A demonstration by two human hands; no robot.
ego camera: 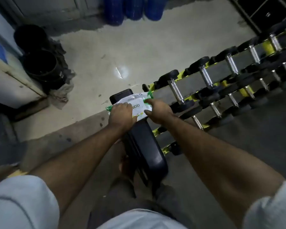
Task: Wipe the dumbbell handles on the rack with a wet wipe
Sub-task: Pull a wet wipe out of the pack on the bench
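Note:
A white and green wet wipe pack lies across the far end of a black padded bench. My left hand grips the pack's left part, thumb under its near edge. My right hand holds the pack's right end, forefinger on top and thumb at its near edge. To the right stands a yellow and grey rack with several black dumbbells on tiers. Their chrome handles run across the rails. Both hands are left of the rack and apart from it.
Two black buckets with a grey rag stand at the left by a white wall. Blue barrels stand at the far wall. A dark shelving frame fills the top right corner. Bare concrete floor stretches beyond the bench.

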